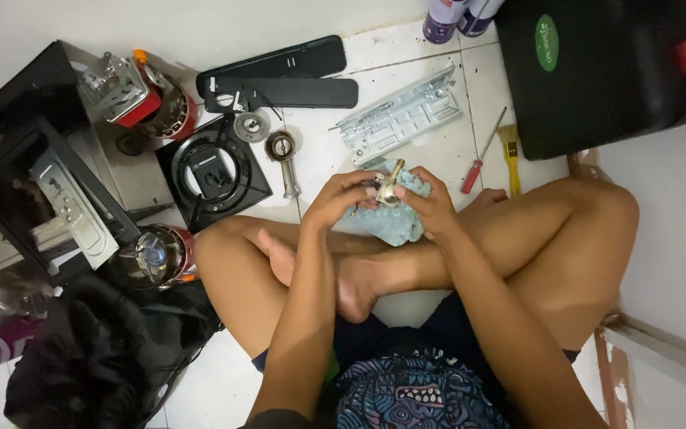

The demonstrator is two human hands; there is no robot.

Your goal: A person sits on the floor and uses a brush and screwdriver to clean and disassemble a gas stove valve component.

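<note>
A large black case (605,71) fills the upper right of the frame, closed, with a red latch at its edge. At the left edge a black stove housing (37,191) is seen lying open and gutted, and a dark bag (97,357) is slumped below it at lower left. A black burner plate (214,171) with a round opening is laid on the tiled floor (406,48) left of centre, with two long black panels (279,75) above it and a grey metal bracket (398,117) at upper centre. Two gas canisters (156,99) are set at the left, one above the plate and one below it. Smaller pieces are spread nearby: a round burner fitting (283,149), a red-handled screwdriver (479,155) and a yellow brush (510,155).

Judging by the scattered parts, the stripping down is largely done, while reassembly is not begun.

At centre frame, above crossed legs, a small brass valve fitting (389,187) is held against a blue-green cloth (397,221). The left hand (339,199) is curled with its fingertips pinching the fitting; the right hand (432,208) is closed around both cloth and fitting.
</note>
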